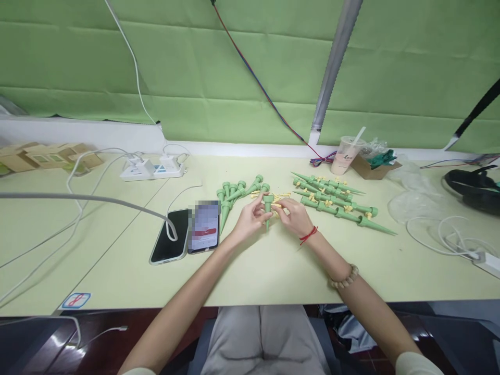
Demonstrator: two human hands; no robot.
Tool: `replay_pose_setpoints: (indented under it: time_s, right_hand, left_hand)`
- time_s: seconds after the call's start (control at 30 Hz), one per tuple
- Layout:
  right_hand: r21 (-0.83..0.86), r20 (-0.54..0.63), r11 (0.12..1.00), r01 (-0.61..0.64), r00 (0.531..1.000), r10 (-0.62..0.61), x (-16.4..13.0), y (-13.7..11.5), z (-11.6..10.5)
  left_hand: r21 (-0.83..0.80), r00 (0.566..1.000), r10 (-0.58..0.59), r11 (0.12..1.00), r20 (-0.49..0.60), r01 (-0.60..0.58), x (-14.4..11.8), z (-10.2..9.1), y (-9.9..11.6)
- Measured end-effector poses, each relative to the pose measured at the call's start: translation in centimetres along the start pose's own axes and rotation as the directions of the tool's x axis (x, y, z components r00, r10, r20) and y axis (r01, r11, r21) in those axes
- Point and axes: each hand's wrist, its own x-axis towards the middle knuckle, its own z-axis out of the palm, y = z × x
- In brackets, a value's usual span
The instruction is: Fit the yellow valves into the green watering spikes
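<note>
My left hand [249, 218] and my right hand [294, 216] meet over the middle of the pale table [273, 265]. Between them stands a green plastic spike [267, 209], point down; my left hand grips it. My right hand pinches a small yellow piece [278, 205] against the spike's side. A pile of bare green spikes [234, 195] lies just left of my hands. A row of green spikes fitted with yellow pieces [336, 203] lies to the right. Loose yellow pieces [273, 196] are scattered behind my hands.
Two phones [187, 234] lie left of my hands, one with a white cable. A power strip [152, 167] and small boxes [47, 156] sit at back left. A drink cup [346, 153], cardboard box [373, 165], plastic wrap [414, 200] and cables [449, 237] occupy the right.
</note>
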Motion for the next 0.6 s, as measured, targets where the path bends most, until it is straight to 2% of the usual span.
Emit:
replay_pose_setpoints:
  time_s: [0.07, 0.1, 0.17, 0.23, 0.27, 0.3, 0.37, 0.43, 0.47, 0.53, 0.6]
  right_hand:
    - [0.038, 0.04, 0.996, -0.086, 0.996, 0.085, -0.1, -0.4, 0.2]
    - [0.118, 0.079, 0.98, -0.16, 0.985, 0.152, -0.1, -0.6, 0.3]
    - [0.343, 0.222, 0.879, -0.331, 0.938, 0.266, 0.0, -0.9, 0.2]
    - [0.502, 0.392, 0.731, -0.462, 0.875, 0.283, 0.2, -1.0, -0.1]
    - [0.524, 0.445, 0.699, -0.487, 0.856, 0.263, 0.4, -1.0, -0.4]
    - [0.51, 0.453, 0.717, -0.474, 0.857, 0.244, 0.4, -1.0, -0.6]
    - [0.388, 0.379, 0.858, -0.336, 0.907, 0.184, 0.5, -0.8, -1.0]
    - [0.143, 0.272, 0.984, -0.106, 0.96, 0.064, 0.6, -0.4, -1.2]
    - [0.012, 0.245, 1.0, 0.005, 0.969, -0.007, 0.6, -0.2, -1.3]
    - [-0.183, 0.253, 0.968, 0.173, 0.959, -0.124, 0.6, 0.0, -1.4]
    - [-0.264, 0.266, 0.93, 0.256, 0.946, -0.185, 0.6, 0.0, -1.4]
  left_hand:
    - [0.145, 0.997, 0.069, 0.988, -0.039, -0.062, -0.2, 0.2, 0.0]
    - [0.198, 0.994, 0.095, 0.977, -0.048, -0.084, -0.3, 0.2, 0.1]
    - [0.24, 0.99, 0.131, 0.964, -0.047, -0.116, -0.4, 0.2, 0.3]
    - [0.184, 0.993, 0.12, 0.976, -0.017, -0.115, -0.4, 0.0, 0.5]
    - [0.126, 0.995, 0.095, 0.987, 0.001, -0.095, -0.4, -0.1, 0.6]
    - [0.057, 0.998, 0.062, 0.996, 0.017, -0.063, -0.3, -0.2, 0.7]
    - [-0.075, 1.0, -0.012, 0.997, 0.026, 0.014, -0.1, -0.4, 0.9]
    - [-0.149, 0.997, -0.067, 0.986, 0.025, 0.07, 0.0, -0.5, 0.8]
    - [-0.168, 0.996, -0.085, 0.982, 0.032, 0.089, 0.0, -0.5, 0.7]
    - [-0.185, 0.992, -0.107, 0.976, 0.062, 0.117, -0.1, -0.3, 0.4]
    - [-0.179, 0.99, -0.11, 0.976, 0.083, 0.123, -0.3, 0.0, 0.0]
